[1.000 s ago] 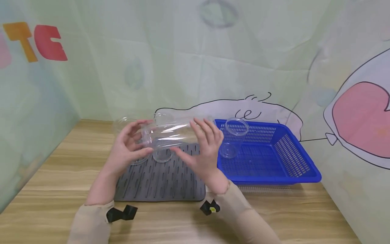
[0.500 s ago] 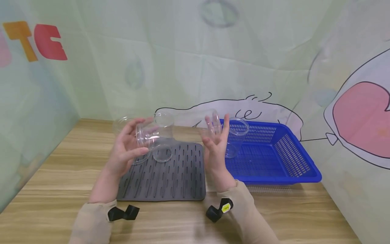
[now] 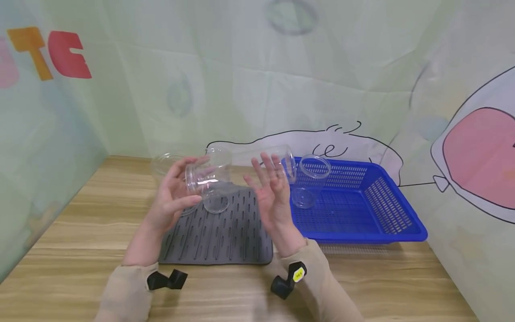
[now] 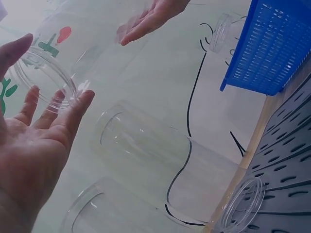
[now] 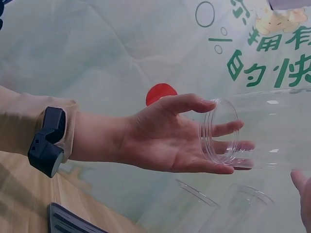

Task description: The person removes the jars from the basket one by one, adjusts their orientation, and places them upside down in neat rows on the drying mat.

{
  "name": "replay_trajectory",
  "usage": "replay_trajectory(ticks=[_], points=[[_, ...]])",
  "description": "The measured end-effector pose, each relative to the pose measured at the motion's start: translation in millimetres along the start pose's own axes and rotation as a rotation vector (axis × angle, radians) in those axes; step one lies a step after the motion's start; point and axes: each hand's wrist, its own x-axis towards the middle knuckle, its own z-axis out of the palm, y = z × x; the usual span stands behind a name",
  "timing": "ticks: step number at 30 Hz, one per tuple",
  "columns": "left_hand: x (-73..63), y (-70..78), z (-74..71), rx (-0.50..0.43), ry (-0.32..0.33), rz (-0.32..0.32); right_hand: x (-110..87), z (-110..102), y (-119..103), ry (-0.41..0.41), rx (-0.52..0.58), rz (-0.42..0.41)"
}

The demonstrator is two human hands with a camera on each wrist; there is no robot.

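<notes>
- At far left, an orange letter and a red one show on the printed backdrop, above the wood-grain desk.
- The left hand grasps a clear jar round its ringed rim, thumb on one side, fingers on the other.
- Behind that hand, a first clear container stands on the grey slotted mat.
- Just to its right, a second clear container stands on the mat, ringed end down.
- The grasped jar is held sideways above the mat, rim to the left, its far end tilted slightly upward.
- The right hand is released, fingers spread beside the jar's far half; whether they touch it, I cannot tell.
- Further right, a clear cup stands rim up inside the blue basket, near its left wall.
- At far right, a balloon drawing decorates the backdrop.
</notes>
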Motion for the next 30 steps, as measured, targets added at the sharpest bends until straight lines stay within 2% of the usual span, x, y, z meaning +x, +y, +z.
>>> replay_trajectory(ticks=[6,10,13,16,20,22,24,27,30], points=[[-0.2,0.9,1.3,0.043,0.016,-0.031,2.1,-3.0,-1.6,-0.025,-0.009,-0.011],[-0.4,3.4,-0.4,0.083,0.021,-0.021,3.4,-2.6,-5.3,-0.052,-0.026,-0.033],[-0.5,8.6,-3.3,0.068,0.014,0.021,5.6,-2.4,-10.3,-0.086,-0.045,-0.064],[-0.2,16.1,-6.5,0.010,0.025,0.088,9.2,-2.6,-17.5,-0.112,-0.076,-0.101],[-1.1,26.5,-12.7,-0.067,0.093,0.197,14.8,-3.5,-28.6,-0.130,-0.116,-0.143],[-2.5,30.6,-17.7,-0.092,0.158,0.246,17.6,-5.1,-33.9,-0.131,-0.149,-0.160],[-4.6,34.0,-23.7,-0.107,0.255,0.275,19.7,-7.2,-39.3,-0.135,-0.214,-0.184],[-7.7,38.5,-34.5,-0.104,0.470,0.278,22.2,-11.0,-47.0,-0.133,-0.349,-0.210],[-11.5,40.2,-47.6,-0.095,0.694,0.223,25.2,-14.6,-53.6,-0.127,-0.473,-0.213]])
